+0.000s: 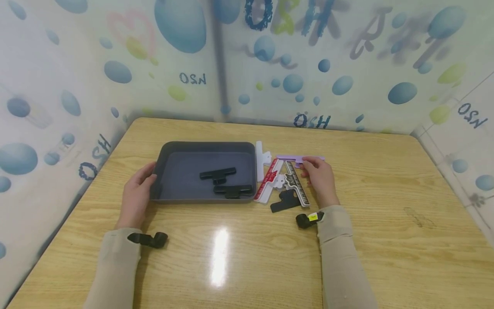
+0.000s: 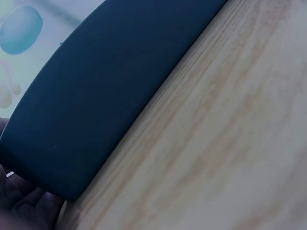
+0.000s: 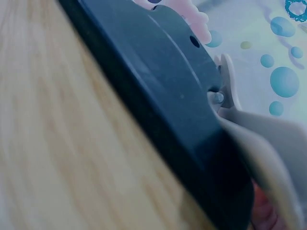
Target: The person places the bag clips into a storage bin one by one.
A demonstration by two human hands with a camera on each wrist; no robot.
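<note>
My left hand (image 1: 136, 195) holds the left side of a dark grey rectangular tray (image 1: 208, 201), thumb at the rim; in the left wrist view its fingers are dim beside the tray's wall (image 2: 96, 86). Two black clips (image 1: 218, 173) lie inside the tray. My right hand (image 1: 321, 180) pinches a long purple clip (image 1: 287, 158) near its right end, just beyond the pile. In that pile are a red-and-white clip (image 1: 266, 182), a black-and-white clip (image 1: 296, 182), a white clip (image 1: 260, 161) and a black clip (image 1: 284, 201). The right wrist view shows the black clip (image 3: 158, 91) up close, hiding most of the hand.
Everything lies on a light wooden table (image 1: 247, 253). A patterned wall (image 1: 247, 64) with blue bubbles closes off the back and sides. The tray's right wall stands close against the white clip.
</note>
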